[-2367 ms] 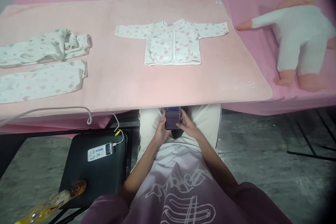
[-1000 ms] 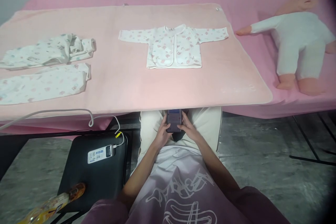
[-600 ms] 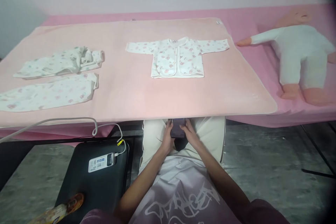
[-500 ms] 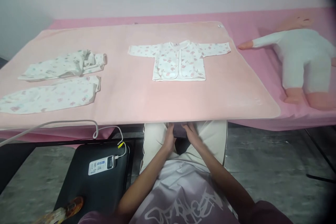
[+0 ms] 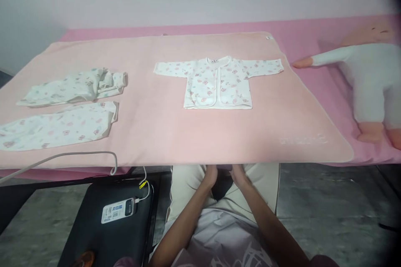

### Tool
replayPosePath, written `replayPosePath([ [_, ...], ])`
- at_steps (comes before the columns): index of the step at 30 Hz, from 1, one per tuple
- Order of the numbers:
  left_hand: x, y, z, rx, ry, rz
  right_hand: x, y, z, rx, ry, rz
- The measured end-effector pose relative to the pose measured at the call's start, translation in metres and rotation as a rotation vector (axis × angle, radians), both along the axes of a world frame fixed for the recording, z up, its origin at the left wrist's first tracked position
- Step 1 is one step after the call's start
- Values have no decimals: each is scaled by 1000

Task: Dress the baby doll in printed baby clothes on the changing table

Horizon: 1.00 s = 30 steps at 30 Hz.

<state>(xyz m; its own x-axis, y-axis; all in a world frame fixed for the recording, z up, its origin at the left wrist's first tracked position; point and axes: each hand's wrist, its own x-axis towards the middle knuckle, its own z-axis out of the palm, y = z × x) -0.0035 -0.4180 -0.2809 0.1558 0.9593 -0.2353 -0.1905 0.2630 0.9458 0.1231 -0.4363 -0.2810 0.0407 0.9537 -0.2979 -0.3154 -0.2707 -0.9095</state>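
Note:
My left hand [image 5: 211, 174] and my right hand [image 5: 238, 175] are low in front of my lap, partly under the table's near edge. Between them shows a sliver of a dark purplish flat object [image 5: 224, 167], held from both sides; its kind cannot be made out. The fingers are mostly hidden. On the pink mat [image 5: 150, 133] beyond my hands lies a white baby jacket [image 5: 203, 83] with a pink print, spread flat with both sleeves stretched out. To the left are two more printed baby garments, a bunched one [image 5: 69, 87] and a folded one [image 5: 59, 127].
A baby doll [image 5: 365, 75] in white clothing lies at the right on the pink sheet [image 5: 300, 41]. On a black stool [image 5: 87, 221] at lower left rests a white device [image 5: 117, 210] with a cable [image 5: 78, 153] running over the mat's edge.
The view has tilted up slightly, so the table sits lower in the picture. My hands are now further hidden by its edge, and less of the dark object shows. The garments stay put.

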Motion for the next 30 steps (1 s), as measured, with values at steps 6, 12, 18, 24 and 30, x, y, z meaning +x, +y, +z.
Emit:
replayPosePath([
  [6, -37, -63, 54, 150, 317, -24, 4, -30, 13, -190, 137, -20],
  [12, -91, -153, 80, 375, 828, -277, 7, -40, 28, -123, 169, 72],
  [18, -68, -139, 72, 312, 1066, -655, 6, -41, 39, -80, 145, 87],
  [24, -35, -122, 51, 198, 1172, -816, 2, -38, 42, -69, 127, -8],
  [30, -50, -119, 56, 197, 950, -980, -1, -35, 49, -105, 49, -68],
])
